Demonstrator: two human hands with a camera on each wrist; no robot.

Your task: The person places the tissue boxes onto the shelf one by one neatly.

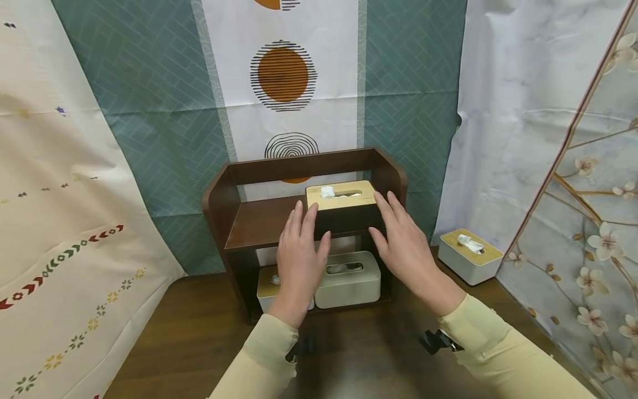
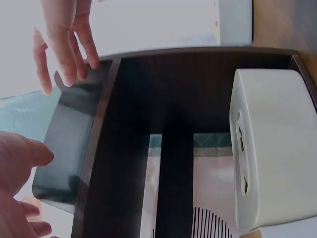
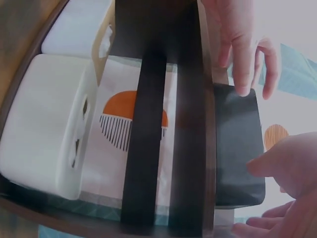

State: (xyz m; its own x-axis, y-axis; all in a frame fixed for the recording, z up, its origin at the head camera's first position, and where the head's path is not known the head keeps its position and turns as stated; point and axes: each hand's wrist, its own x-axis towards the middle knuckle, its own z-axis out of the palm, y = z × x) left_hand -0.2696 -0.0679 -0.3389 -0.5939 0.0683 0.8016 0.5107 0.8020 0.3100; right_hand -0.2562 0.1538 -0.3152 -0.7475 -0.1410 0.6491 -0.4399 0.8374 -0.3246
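Note:
A black tissue box with a pale wooden lid [image 1: 344,220] sits on the upper board of a dark brown two-tier shelf [image 1: 256,221], a white tissue showing in its slot. My left hand [image 1: 299,257] is at the box's left end, fingers extended and thumb near its front face. At the right end is my right hand [image 1: 406,246], its fingers straight too and the fingertips right by the lid's edge. In the right wrist view the right thumb overlaps the box's black front [image 3: 237,144]. Neither hand curls round the box.
On the lower tier stand a cream tissue box [image 1: 349,291] and, partly behind my left hand, a white one with a wooden lid [image 1: 266,281]. Another white, wooden-lidded tissue box [image 1: 466,266] rests on the table [image 1: 199,332] to the right. Patterned cloths hang around.

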